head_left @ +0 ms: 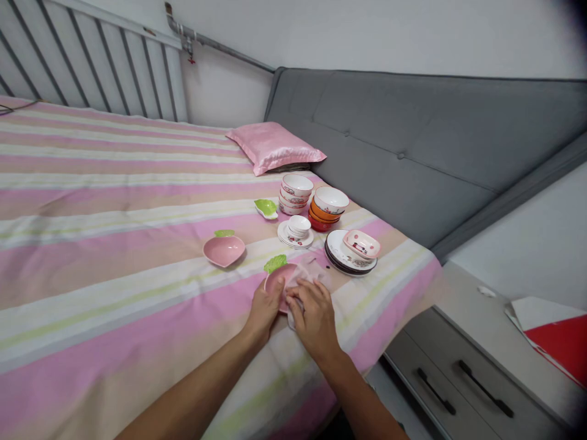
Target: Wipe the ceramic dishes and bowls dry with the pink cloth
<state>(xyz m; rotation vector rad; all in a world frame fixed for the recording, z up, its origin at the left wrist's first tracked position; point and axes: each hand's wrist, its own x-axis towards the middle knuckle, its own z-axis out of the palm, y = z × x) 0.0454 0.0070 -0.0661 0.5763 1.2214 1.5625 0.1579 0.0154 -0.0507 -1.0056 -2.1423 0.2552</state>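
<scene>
My left hand (265, 307) grips the near left rim of a pink bowl (275, 280) with a green leaf-shaped handle. In my right hand (315, 315) is a thin whitish tissue (315, 274), bunched over the right side of that bowl and hiding part of it. A matching pink bowl (224, 250) sits on the bed to the left. Beyond my hands stand a stack of small white dishes on plates (296, 235), a green leaf-shaped dish (266, 208) and, to the right, dark-edged plates (339, 249) with a pink rectangular dish (362, 244) on top.
White patterned bowls (294, 194) are stacked near a second stack with orange and red bowls (324, 214). A pink pillow (277, 146) lies by the grey headboard (413, 134). The striped bed (114, 275) ends at right, beside a drawer cabinet (458, 360).
</scene>
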